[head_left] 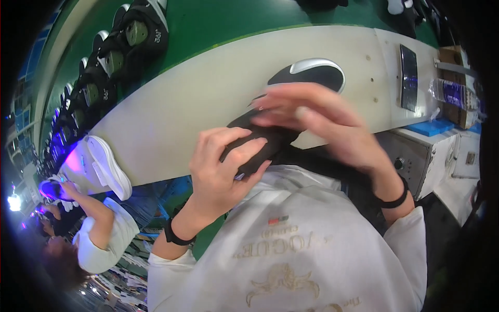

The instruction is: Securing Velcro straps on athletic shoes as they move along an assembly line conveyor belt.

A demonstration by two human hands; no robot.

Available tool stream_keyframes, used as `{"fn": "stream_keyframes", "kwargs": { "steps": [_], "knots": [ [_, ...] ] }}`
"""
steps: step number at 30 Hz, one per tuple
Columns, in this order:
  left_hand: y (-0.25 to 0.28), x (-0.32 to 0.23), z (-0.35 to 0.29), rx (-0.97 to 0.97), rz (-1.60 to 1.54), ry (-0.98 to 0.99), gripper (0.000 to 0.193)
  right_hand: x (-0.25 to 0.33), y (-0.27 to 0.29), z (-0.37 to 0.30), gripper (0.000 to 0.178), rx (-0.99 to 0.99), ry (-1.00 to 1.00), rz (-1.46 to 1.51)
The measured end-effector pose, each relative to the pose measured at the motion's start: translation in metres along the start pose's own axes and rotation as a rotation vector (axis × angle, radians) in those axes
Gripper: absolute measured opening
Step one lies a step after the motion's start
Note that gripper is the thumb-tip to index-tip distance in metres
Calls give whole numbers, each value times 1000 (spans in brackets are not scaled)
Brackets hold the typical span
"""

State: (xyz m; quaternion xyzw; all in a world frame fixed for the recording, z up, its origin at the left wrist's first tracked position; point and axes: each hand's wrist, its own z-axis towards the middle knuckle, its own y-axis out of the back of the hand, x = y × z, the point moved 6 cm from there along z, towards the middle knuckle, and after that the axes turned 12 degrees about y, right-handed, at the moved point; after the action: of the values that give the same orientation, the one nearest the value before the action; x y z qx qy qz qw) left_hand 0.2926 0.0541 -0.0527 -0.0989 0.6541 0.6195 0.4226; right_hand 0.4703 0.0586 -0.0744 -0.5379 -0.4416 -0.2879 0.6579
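Note:
A black shoe (307, 77) with a silver-edged toe lies across the pale work surface in front of me, its toe pointing to the far right. My left hand (221, 158) is closed around the shoe's near end, fingers over the dark upper. Over the middle of the shoe hovers my right hand (332, 122), blurred by motion, its fingers stretched out and the thumb apart. Whether those fingertips touch the shoe I cannot tell. Part of the shoe's middle is hidden behind that hand.
A white shoe sole (108, 166) rests at the table's left end. Black shoes (138, 44) line the far left side. At right lie a dark flat device (408, 78), a purple-labelled plastic package (455, 95) and a grey metal cabinet (410, 156). Another person (106, 234) works at left.

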Motion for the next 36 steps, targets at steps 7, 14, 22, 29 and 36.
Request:
{"fn": "stream_keyframes", "kwargs": {
  "steps": [7,14,22,29,36],
  "knots": [
    [-2,3,4,-34,-49,-32,48,54,11,-42,34,304,11,-660],
    [1,1,8,38,-32,-52,45,36,0,35,18,175,175,-709],
    [-2,-6,4,23,-60,-90,45,-47,-10,83,21,449,-446,-649],
    [8,0,4,43,-59,-65,44,-96,-35,110,17,613,-200,-901],
    [30,19,3,-292,83,158,39,49,98,126,24,-443,562,-1360]
  ]
}}
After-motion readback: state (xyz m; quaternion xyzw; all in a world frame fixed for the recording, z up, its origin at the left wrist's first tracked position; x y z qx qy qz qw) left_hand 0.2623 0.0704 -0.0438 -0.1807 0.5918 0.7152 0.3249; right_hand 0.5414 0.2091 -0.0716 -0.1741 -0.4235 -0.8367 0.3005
